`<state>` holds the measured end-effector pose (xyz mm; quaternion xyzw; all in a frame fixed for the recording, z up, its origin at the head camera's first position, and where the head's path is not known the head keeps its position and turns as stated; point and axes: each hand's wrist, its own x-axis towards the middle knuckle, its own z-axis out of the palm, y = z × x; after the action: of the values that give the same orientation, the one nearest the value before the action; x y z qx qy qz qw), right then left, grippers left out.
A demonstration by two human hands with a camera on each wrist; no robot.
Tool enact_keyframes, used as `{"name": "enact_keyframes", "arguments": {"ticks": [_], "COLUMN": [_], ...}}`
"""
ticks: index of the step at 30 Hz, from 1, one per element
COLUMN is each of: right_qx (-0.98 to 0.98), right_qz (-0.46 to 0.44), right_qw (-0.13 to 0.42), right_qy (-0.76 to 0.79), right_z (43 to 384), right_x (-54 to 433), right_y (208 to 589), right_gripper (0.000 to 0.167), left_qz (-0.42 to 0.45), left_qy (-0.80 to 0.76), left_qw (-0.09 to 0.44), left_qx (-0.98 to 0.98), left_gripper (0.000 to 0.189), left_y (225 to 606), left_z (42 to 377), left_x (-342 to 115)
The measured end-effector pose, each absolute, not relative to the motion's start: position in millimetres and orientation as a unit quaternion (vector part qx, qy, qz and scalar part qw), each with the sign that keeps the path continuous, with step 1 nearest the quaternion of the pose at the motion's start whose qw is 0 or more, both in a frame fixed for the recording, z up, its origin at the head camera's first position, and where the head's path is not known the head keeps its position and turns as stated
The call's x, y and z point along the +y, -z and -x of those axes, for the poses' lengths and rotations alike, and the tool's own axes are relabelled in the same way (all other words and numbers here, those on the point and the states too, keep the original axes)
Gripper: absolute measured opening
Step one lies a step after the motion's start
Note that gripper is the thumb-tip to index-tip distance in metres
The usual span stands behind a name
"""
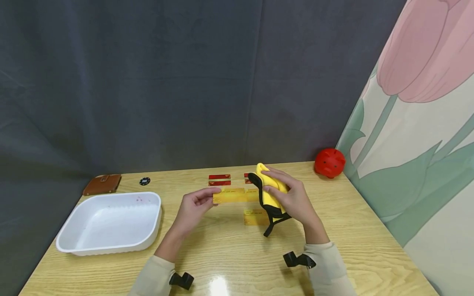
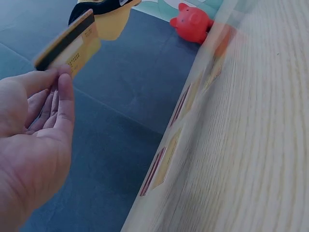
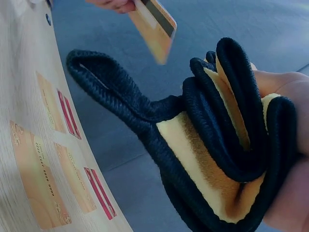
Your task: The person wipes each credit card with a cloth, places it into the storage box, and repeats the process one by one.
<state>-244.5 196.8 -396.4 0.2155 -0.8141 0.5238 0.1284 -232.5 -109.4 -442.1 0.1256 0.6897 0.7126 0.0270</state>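
My left hand (image 1: 194,209) pinches a gold bank card (image 2: 79,43) between thumb and fingertips, lifted off the table. The card's dark stripe shows in both wrist views. In my right hand (image 1: 292,193) is a folded yellow cloth (image 1: 274,187) with black edging and a loop, gripped above the table right of the held card. Beneath the hands lie more gold cards, one (image 1: 255,218) nearer me and others (image 3: 75,179) farther back. Behind them are two red cards (image 1: 219,180), the right one partly covered by the cloth in the head view.
A white plastic tray (image 1: 157,222) stands on the wooden table (image 1: 222,259) at the left. Behind it are a brown leather wallet (image 1: 103,185) and a black round chip (image 1: 145,181). A red piggy bank (image 1: 329,163) sits at the back right corner, near the dark curtain (image 1: 166,82).
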Motion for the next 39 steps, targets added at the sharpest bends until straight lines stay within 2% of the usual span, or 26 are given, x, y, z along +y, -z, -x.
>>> {"name": "enact_keyframes", "arguments": {"ticks": [4, 8, 17, 23, 29, 37, 39], "right_qx": [-0.813, -0.813, -0.817, -0.821, -0.819, -0.818, -0.819], "right_qz": [-0.217, -0.217, -0.212, -0.208, -0.210, -0.211, -0.209], "right_qw": [0.128, 0.129, 0.126, 0.123, 0.124, 0.122, 0.121], "right_qy": [-0.525, -0.524, -0.521, -0.517, -0.519, -0.521, -0.521], "right_z": [244.4, 244.4, 243.1, 242.8, 242.8, 242.5, 242.4], "right_x": [196.9, 196.7, 197.1, 197.0, 196.1, 195.7, 195.9], "right_y": [396.7, 396.1, 395.0, 394.4, 393.7, 393.6, 393.5], "right_gripper": [0.043, 0.042, 0.042, 0.043, 0.043, 0.042, 0.042], "left_qz": [-0.115, -0.103, -0.027, -0.024, -0.011, -0.025, -0.032], "left_qy": [-0.721, -0.735, -0.731, -0.727, -0.748, -0.774, -0.774], "left_qw": [0.017, 0.003, -0.038, -0.066, -0.066, -0.069, -0.073], "left_qx": [0.683, 0.670, 0.681, 0.683, 0.661, 0.629, 0.628], "left_gripper": [0.027, 0.030, 0.024, 0.026, 0.023, 0.041, 0.038], "left_y": [444.0, 446.0, 446.3, 443.8, 443.7, 444.6, 444.8], "left_z": [233.9, 236.9, 237.9, 237.0, 237.7, 236.8, 236.5], "left_x": [-111.8, -111.7, -111.3, -110.1, -108.2, -106.3, -105.3]}}
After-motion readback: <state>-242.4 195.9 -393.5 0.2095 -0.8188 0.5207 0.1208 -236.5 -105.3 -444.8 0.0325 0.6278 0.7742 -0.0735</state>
